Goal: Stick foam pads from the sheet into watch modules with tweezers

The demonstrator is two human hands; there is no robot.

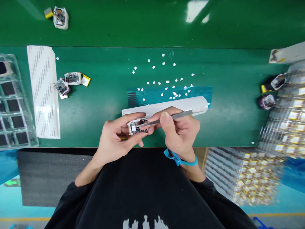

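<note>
Just below the centre of the frame, the left hand curls around a small white device, thumb on top and fingers underneath, so its open side with the circuit board faces up. The right hand pinches a pair of tweezers between thumb and forefinger, the other fingers folded in. The tips reach left into the device (whether they grip anything there is too small to tell). A blue wrist strap circles the right wrist. Both hands hover over the near edge of the green bench. Just behind them lies a white strip on a blue film, with small white bits scattered beyond. A clear tray sits at the left edge of the frame.
</note>
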